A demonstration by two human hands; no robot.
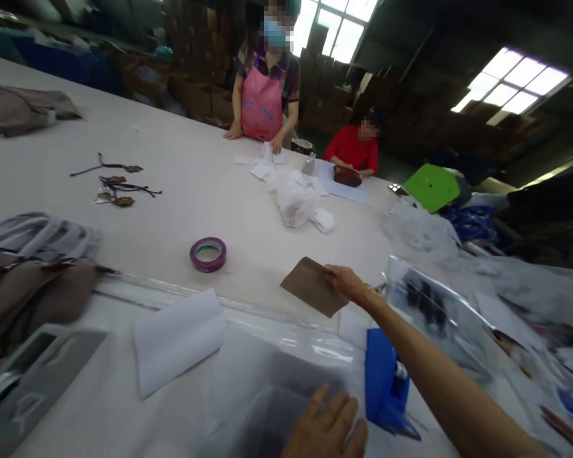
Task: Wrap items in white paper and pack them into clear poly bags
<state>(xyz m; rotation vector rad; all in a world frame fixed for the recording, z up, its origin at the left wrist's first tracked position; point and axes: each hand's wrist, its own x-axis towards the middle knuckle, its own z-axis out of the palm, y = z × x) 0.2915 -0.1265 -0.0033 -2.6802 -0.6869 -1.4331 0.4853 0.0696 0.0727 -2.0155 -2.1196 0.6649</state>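
Observation:
My right hand (346,282) reaches out over the white table (186,172) and pinches the edge of a flat brown card (312,286), holding it just above the surface. My left hand (327,426) lies at the bottom edge with fingers stretched out flat on a clear plastic bag (277,362) holding something grey. A blue tape dispenser (384,381) stands between my two arms. A folded white sheet (176,337) lies left of the bag.
A purple tape roll (208,254) sits mid-table. Brown and grey garments (33,273) pile at the left, brown tags with cords (117,187) beyond. Clear bags (439,305) crowd the right. Two people work at the far edge, one in a pink apron (261,105), one in red (353,149).

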